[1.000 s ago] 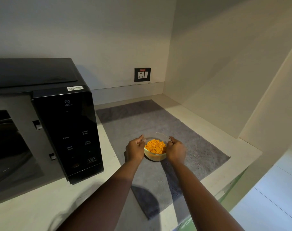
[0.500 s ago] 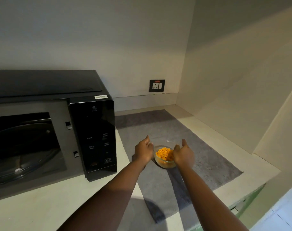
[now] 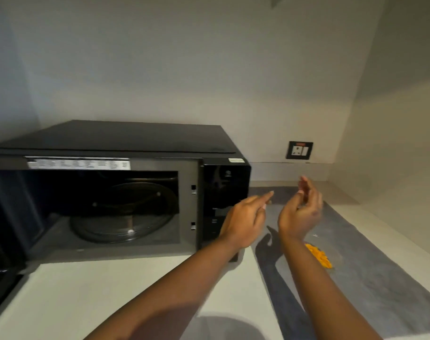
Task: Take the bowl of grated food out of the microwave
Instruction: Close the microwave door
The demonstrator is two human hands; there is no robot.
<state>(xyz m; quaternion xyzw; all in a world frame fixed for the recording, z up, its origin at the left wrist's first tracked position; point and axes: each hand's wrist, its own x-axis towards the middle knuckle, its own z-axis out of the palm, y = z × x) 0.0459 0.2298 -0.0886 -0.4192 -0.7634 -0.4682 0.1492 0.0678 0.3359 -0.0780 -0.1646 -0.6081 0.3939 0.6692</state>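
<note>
Now, current state:
Left hand: empty, raised above the counter, fingers loosely spread, index stretched toward the right hand; overlaps the microwave's control panel in view, contact cannot be told.
Right hand: empty, raised, fingers apart and slightly curled, palm facing left; blurred at the fingertips.
Gap between hands: small, not touching.
Bowl: clear glass, sits on the grey mat below the right hand and just right of its wrist; the forearm covers its left part, rim barely readable.
Grated food: orange shreds inside the bowl, right beside the right forearm.
Microwave: black, left of both hands, cavity exposed; part of the open door shows at the far left edge.
Turntable: glass plate inside the cavity, nothing on it.
Mat: lies on the counter beneath and right of the hands, running back toward the wall.
Wall socket: on the back wall, beyond and above the right hand.
Light: dim, hand shadows fall on the mat under the right wrist.
</note>
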